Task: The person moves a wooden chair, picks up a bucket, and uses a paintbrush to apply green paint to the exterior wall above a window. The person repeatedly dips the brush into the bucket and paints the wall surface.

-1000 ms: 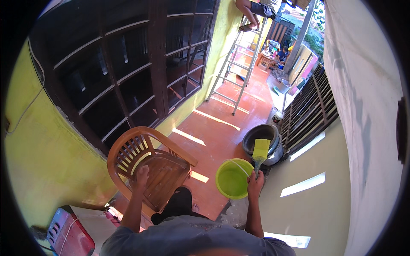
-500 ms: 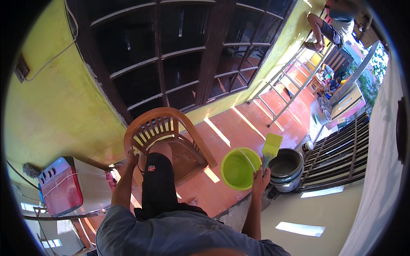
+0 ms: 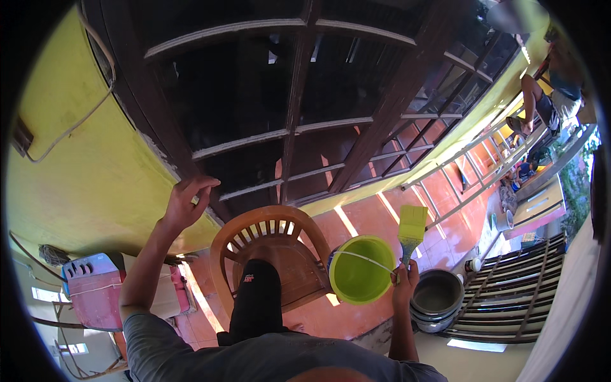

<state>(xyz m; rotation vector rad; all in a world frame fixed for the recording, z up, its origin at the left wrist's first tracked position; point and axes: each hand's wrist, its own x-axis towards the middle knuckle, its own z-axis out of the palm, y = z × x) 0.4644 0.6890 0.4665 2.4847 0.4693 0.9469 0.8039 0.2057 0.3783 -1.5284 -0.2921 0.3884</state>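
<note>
A: What's nearest?

B: A knee in dark trousers, planted on the seat of a brown plastic chair (image 3: 270, 245). The right hand (image 3: 405, 282) is just to the right of it, fist closed around a brush (image 3: 410, 230) handle together with the thin wire bail of a green bucket (image 3: 360, 277).

A: So the bucket hangs from that fist?

B: It looks so; it sits beside the chair's right arm, over the orange floor tiles (image 3: 439, 191).

A: How would it handle?

B: I judge it light: thin plastic, a bit flexible at the rim, likely to swing on the wire. The bail is the place to hold it, as now. The brush is stiff in the handle, soft in its wide yellowish bristles, which point up and away.

A: Anything in the bucket?

B: The inside shows plain green; I can't tell if there's any liquid at the bottom.

A: Other containers?

B: Grey basins (image 3: 436, 299), stacked, sit on the floor just right of that hand. The top one looks empty.

A: And the left hand (image 3: 184, 202)?

B: Raised, farther off, fingers loosely curled and holding nothing, close to the dark window frame (image 3: 299, 108) where it meets the yellow wall (image 3: 89, 165).

A: Farther still?

B: At far right, a ladder (image 3: 458, 159) leans along the wall with another person's legs on it.
</note>
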